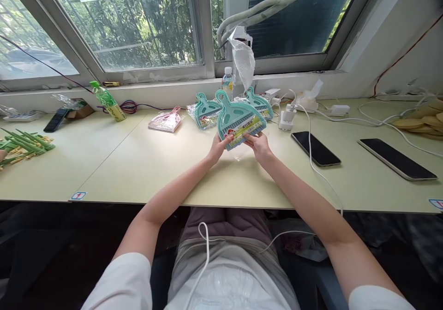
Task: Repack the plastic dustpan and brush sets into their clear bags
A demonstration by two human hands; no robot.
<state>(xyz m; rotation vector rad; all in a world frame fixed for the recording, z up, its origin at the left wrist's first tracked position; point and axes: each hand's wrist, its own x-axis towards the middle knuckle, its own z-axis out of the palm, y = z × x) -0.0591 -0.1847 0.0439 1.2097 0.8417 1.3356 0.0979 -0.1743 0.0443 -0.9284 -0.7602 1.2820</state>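
Between both hands I hold a teal mini dustpan and brush set (238, 118) with a yellow-green label, tilted up above the table. My left hand (218, 147) grips its lower left corner, and my right hand (259, 147) pinches its lower right edge. Behind it, to the left, lies a second teal dustpan set (205, 111) in clear wrap. Another teal dustpan set (261, 103) shows behind its right side, partly hidden. A scrap of clear film (237, 158) hangs or lies just under the held set; I cannot tell which.
Left of the sets are a flat pink packet (166, 120), a green-capped bottle (109, 101) and a black remote (56, 120). To the right lie a phone (315, 148), a tablet (396, 158), a charger (287, 117) and white cables. Green stalks (26, 144) lie far left, near another person's fingers.
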